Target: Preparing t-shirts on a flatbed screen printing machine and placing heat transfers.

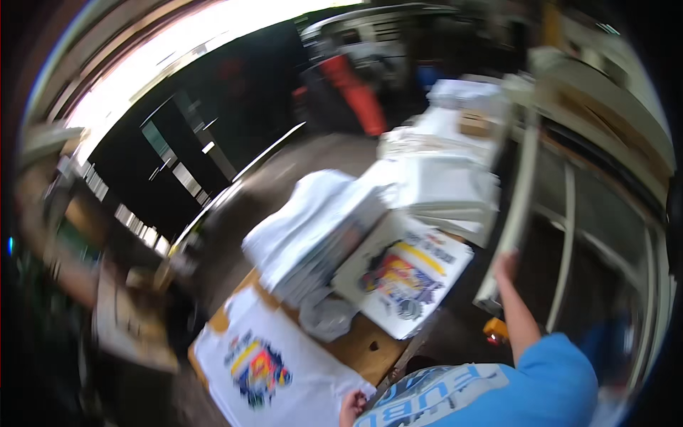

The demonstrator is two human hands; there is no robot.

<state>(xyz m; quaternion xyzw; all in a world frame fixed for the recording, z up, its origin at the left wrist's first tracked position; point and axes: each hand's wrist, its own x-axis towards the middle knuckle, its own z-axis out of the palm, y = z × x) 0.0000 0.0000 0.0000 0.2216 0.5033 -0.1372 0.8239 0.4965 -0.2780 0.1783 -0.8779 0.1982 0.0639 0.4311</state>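
A white T-shirt (299, 363) with a colourful print lies spread over a brown board (373, 352) at the lower middle. My left hand (352, 407) is at its near right corner, fingers curled on the cloth. My right arm reaches out to the right, where my right hand (506, 267) meets a long pale rail (516, 206). Blur smears its fingers, so their grip does not show. Beyond the spread shirt, another printed white piece (402, 274) lies tilted beside a tall stack of folded white cloth (313, 220).
Further white stacks (445, 181) reach toward the back, with a small brown box (474, 122) on one. At right stands a large pale-framed machine (605, 171). A small orange object (496, 329) is near my right forearm. A dark gate (192, 135) borders the left.
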